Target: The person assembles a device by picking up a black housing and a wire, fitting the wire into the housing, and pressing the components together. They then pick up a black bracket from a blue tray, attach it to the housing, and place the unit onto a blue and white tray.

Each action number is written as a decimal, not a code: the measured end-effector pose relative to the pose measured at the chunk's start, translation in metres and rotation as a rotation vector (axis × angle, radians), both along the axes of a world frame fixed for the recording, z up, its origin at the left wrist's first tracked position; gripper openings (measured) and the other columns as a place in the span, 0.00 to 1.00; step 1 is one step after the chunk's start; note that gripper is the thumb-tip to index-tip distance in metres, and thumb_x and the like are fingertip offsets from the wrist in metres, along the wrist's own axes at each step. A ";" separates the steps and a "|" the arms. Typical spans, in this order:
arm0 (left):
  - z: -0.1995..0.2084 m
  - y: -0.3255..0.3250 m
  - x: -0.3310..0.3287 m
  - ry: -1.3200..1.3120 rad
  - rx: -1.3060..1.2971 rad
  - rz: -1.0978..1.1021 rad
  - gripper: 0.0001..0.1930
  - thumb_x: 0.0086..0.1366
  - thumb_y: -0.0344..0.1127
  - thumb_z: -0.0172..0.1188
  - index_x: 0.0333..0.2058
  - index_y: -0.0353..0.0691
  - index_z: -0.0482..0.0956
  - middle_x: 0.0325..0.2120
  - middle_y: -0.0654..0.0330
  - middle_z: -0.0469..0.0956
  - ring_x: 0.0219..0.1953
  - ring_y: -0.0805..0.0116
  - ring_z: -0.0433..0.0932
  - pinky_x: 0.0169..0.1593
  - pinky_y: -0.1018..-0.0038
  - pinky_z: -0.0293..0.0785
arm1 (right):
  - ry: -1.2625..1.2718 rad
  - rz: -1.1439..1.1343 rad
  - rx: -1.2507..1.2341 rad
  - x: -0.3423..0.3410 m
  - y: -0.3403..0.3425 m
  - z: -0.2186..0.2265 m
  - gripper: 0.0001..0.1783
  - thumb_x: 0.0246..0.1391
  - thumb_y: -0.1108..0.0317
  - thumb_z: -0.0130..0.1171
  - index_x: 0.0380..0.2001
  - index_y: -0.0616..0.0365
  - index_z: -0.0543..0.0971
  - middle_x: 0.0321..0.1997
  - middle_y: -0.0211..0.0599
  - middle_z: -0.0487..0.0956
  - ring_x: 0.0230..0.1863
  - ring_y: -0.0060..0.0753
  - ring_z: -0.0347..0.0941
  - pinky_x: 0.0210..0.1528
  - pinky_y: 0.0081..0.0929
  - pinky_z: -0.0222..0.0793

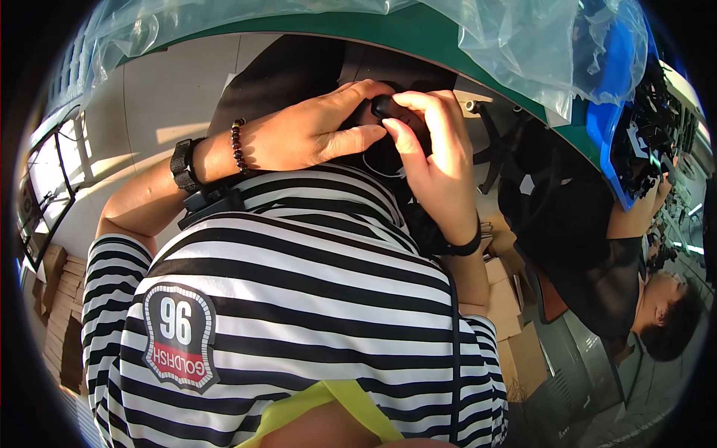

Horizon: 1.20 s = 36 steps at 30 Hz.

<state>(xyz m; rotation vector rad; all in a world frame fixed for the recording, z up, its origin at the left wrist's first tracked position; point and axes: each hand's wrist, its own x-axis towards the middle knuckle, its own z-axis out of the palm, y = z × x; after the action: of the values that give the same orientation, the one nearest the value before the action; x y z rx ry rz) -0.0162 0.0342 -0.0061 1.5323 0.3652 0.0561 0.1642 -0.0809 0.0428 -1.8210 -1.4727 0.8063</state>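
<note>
A small, glossy black rounded part (383, 107) is held between my two hands above my lap, just short of the table edge. My left hand (321, 131) comes in from the left with thumb and forefinger closed around its left side. From the right, the thumb and fingertips of my right hand (437, 142) pinch the same part. Its exact kind is too small and too covered by fingers to make out. A thin pale cable (373, 166) curves just below the hands against the dark clothing.
A green tabletop (336, 26) arcs across the far side, with clear plastic bags (523, 48) over it. A blue bin (609, 142) of black parts stands at far right. Another person (597, 276) sits at the right. Cardboard boxes (511, 313) and a chair base (489, 138) are on the floor.
</note>
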 end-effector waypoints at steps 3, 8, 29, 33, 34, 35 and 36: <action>0.004 0.006 0.001 -0.021 -0.091 -0.016 0.33 0.75 0.51 0.51 0.65 0.29 0.57 0.52 0.42 0.73 0.53 0.55 0.76 0.57 0.67 0.71 | 0.095 0.057 -0.053 0.019 -0.001 0.006 0.15 0.55 0.75 0.64 0.46 0.62 0.78 0.42 0.37 0.75 0.42 0.34 0.74 0.47 0.29 0.71; 0.011 0.008 0.000 0.071 -0.154 -0.138 0.32 0.76 0.45 0.52 0.68 0.33 0.53 0.52 0.47 0.71 0.53 0.59 0.73 0.58 0.70 0.67 | 0.143 0.127 -0.093 0.022 -0.002 0.004 0.15 0.54 0.73 0.66 0.45 0.61 0.78 0.41 0.39 0.75 0.42 0.39 0.74 0.46 0.31 0.71; 0.012 0.000 0.000 0.062 -0.085 -0.073 0.32 0.74 0.46 0.53 0.67 0.33 0.55 0.54 0.45 0.71 0.55 0.58 0.73 0.59 0.69 0.68 | 0.044 -0.019 0.016 -0.002 -0.008 -0.004 0.13 0.55 0.76 0.64 0.44 0.62 0.78 0.42 0.37 0.75 0.42 0.33 0.74 0.46 0.27 0.71; 0.011 0.006 0.000 0.059 -0.189 -0.121 0.32 0.74 0.45 0.54 0.68 0.34 0.54 0.54 0.46 0.71 0.55 0.60 0.72 0.60 0.69 0.67 | 0.137 0.110 -0.044 0.018 -0.007 0.010 0.15 0.55 0.76 0.64 0.46 0.61 0.78 0.44 0.38 0.75 0.42 0.33 0.74 0.47 0.26 0.71; 0.012 0.006 0.000 0.059 -0.228 -0.140 0.32 0.74 0.45 0.54 0.68 0.34 0.54 0.53 0.46 0.71 0.55 0.60 0.73 0.59 0.69 0.67 | 0.136 0.110 -0.046 0.020 -0.008 0.010 0.15 0.55 0.76 0.64 0.46 0.61 0.78 0.44 0.38 0.75 0.42 0.33 0.74 0.47 0.26 0.71; 0.013 0.007 0.001 0.059 -0.230 -0.139 0.32 0.74 0.45 0.54 0.68 0.34 0.54 0.53 0.46 0.71 0.55 0.60 0.73 0.59 0.69 0.67 | 0.137 0.114 -0.053 0.021 -0.009 0.009 0.16 0.55 0.75 0.64 0.47 0.61 0.78 0.44 0.38 0.76 0.43 0.33 0.74 0.47 0.26 0.71; 0.016 0.008 0.002 0.083 -0.236 -0.152 0.32 0.74 0.45 0.54 0.68 0.34 0.54 0.54 0.46 0.71 0.55 0.60 0.73 0.59 0.69 0.67 | 0.137 0.116 -0.060 0.022 -0.010 0.007 0.16 0.54 0.75 0.64 0.47 0.61 0.78 0.45 0.38 0.76 0.43 0.33 0.74 0.47 0.26 0.71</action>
<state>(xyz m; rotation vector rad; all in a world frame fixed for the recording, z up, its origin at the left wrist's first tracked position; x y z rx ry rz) -0.0142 0.0417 0.0094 1.3266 0.3083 -0.1652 0.1860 -0.0907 0.0500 -1.6985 -1.4903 1.0218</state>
